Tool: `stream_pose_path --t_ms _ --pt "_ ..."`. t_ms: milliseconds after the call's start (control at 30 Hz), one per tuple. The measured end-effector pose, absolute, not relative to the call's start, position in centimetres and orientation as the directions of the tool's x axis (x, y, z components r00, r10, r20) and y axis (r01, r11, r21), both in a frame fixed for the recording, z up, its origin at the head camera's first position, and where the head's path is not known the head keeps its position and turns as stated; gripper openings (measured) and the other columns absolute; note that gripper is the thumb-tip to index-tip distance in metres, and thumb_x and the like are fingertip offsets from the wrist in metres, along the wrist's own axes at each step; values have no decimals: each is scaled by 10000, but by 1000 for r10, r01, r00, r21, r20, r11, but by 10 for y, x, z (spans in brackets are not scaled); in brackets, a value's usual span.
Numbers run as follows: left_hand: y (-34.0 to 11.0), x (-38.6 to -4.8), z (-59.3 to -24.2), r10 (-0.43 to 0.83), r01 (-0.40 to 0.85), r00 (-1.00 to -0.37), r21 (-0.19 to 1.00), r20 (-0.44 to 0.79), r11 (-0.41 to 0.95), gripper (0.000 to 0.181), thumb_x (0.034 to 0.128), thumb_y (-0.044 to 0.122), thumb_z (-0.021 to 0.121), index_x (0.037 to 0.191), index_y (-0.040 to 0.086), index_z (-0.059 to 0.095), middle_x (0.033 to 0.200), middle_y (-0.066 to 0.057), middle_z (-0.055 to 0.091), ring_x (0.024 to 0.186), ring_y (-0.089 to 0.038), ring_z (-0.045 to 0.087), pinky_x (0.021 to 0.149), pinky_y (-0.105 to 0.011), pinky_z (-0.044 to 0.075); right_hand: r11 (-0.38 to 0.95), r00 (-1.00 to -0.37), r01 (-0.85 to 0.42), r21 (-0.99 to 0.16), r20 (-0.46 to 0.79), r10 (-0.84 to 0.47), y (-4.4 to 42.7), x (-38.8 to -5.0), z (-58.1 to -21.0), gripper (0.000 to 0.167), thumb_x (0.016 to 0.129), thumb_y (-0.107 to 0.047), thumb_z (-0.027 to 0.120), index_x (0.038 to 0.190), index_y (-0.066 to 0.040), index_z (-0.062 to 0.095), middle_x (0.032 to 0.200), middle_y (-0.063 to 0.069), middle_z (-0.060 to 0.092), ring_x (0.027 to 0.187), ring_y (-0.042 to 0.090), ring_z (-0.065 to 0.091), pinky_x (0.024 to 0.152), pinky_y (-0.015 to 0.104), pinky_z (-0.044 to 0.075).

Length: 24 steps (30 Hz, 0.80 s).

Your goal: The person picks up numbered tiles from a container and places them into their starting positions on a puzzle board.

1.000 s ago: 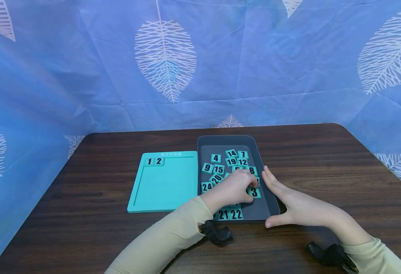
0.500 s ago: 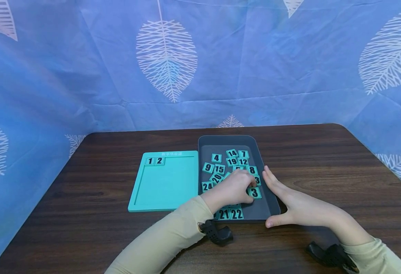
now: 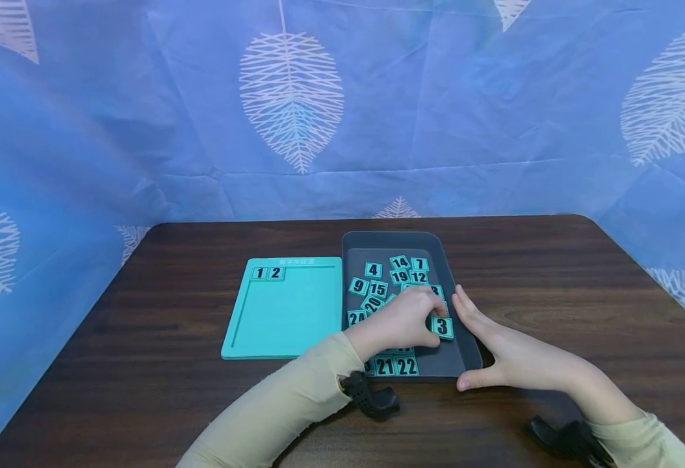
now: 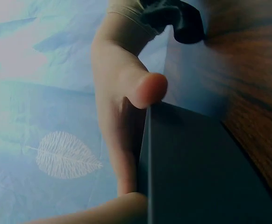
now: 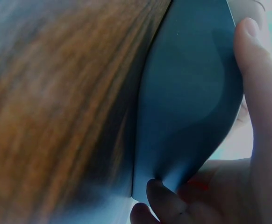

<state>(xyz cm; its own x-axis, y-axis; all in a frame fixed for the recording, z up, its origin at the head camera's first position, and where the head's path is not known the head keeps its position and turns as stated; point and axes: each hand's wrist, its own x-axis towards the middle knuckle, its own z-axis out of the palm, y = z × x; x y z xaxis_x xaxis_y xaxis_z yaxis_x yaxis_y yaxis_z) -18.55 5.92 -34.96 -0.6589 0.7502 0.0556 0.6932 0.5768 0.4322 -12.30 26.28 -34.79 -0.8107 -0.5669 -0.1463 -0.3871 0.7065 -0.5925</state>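
In the head view, my left hand (image 3: 403, 318) reaches over a dark grey tray (image 3: 462, 357). Thumb and index finger pinch a turquoise tile marked 3 (image 3: 442, 327), which looks slightly raised and tilted. My right hand (image 3: 512, 354) rests against the tray's right side, fingers fairly straight along the wall, thumb near the front corner. The right wrist view shows this thumb and fingertips touching the tray wall (image 5: 187, 93). Left of the tray lies a turquoise number-puzzle board (image 3: 286, 312), with tile 1 (image 3: 260, 273) and tile 2 (image 3: 275, 273) side by side at its top left.
Several loose numbered tiles lie in the tray, among them tile 4 (image 3: 374, 270), tile 15 (image 3: 378, 288) and tile 22 (image 3: 407, 366). Some are hidden under my left hand. A dark wooden table (image 3: 143, 364) carries everything, with a blue leaf-patterned cloth (image 3: 202, 117) behind.
Tile 3 lay flat beside my left fingers; now it is pinched, tilted and slightly raised. The left hand has shifted a little. The right hand stays at the tray wall.
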Motion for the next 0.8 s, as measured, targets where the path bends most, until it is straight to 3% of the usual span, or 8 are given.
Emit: stream_pose_path --t_ms 200,467,800 --pt "49 -189 -336 743 695 -658 476 121 539 327 791 131 766 1106 78 694 992 21 599 870 -83 505 744 -128 419 706 -813 -390 -591 -139 -565 263 -122 -348 1127 810 -494 701 1531 -135 -87 1570 79 -187 1392 452 133 937 584 391" --pt "20 -200 -321 674 631 -722 553 159 545 342 814 92 726 1149 52 670 1047 -22 594 945 -172 548 789 -187 446 709 -813 -391 -586 -141 -565 262 -122 -348 1124 812 -501 694 1530 -117 -82 1571 106 -175 1399 445 109 952 593 369" --pt "-16 -220 -326 614 584 -766 607 190 540 323 817 66 715 1135 45 666 1064 -53 568 944 -210 541 802 -256 459 710 -814 -396 -583 -135 -565 262 -122 -349 1135 801 -502 703 1530 -125 -81 1571 100 -176 1408 424 85 963 592 357"
